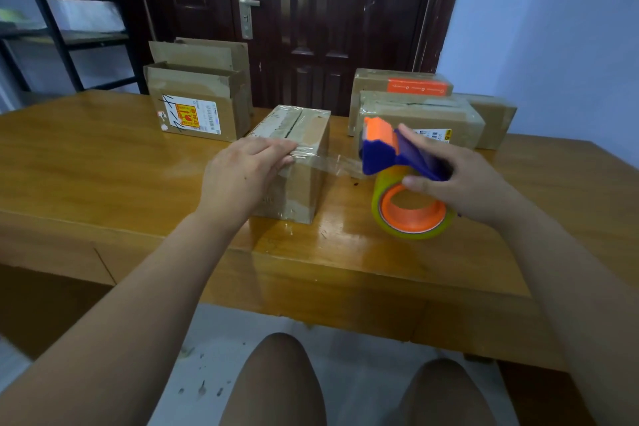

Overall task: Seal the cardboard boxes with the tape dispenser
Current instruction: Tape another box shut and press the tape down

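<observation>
A small closed cardboard box [304, 135] stands in the middle of the wooden table [103, 156]. My left hand [243, 171] lies on the near end of its top, fingers straight, pressing clear tape down at the right edge. A strip of clear tape [337, 164] stretches from there to the blue and orange tape dispenser [390, 162], which my right hand [463, 180] grips by its blue handle just right of the box. The tape roll with an orange core [413, 214] hangs below the handle.
An open box with a shipping label [197, 104] stands at the back left. Stacked closed boxes [425, 111], one with an orange label, sit at the back right. A dark door is behind the table, a black ladder frame at far left.
</observation>
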